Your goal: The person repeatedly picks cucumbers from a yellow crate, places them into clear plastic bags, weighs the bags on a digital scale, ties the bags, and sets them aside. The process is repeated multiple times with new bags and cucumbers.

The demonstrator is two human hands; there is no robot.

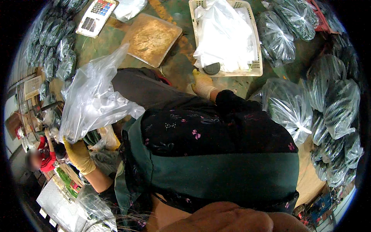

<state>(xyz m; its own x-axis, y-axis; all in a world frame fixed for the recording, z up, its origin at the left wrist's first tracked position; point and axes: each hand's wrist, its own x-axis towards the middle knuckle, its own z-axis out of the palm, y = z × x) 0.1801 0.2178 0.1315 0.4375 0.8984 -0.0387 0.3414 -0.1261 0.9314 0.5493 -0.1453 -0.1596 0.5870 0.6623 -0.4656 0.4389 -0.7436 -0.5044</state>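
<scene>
My left hand, in a yellow glove, grips the lower edge of a large clear plastic bag, which spreads upward beside my leg. My right hand, also gloved, is at the near left corner of a cream plastic crate; whether its fingers hold anything is unclear. A stack of flat white plastic bags lies in the crate, with a round black object at its near edge. Left of the crate is a scale with a stained, worn platform and a white keypad panel.
Filled, tied clear bags crowd the right side, and more bags are piled at the upper left. A red crate stands at the upper right. Another person in red is at the far left, near a white padded surface.
</scene>
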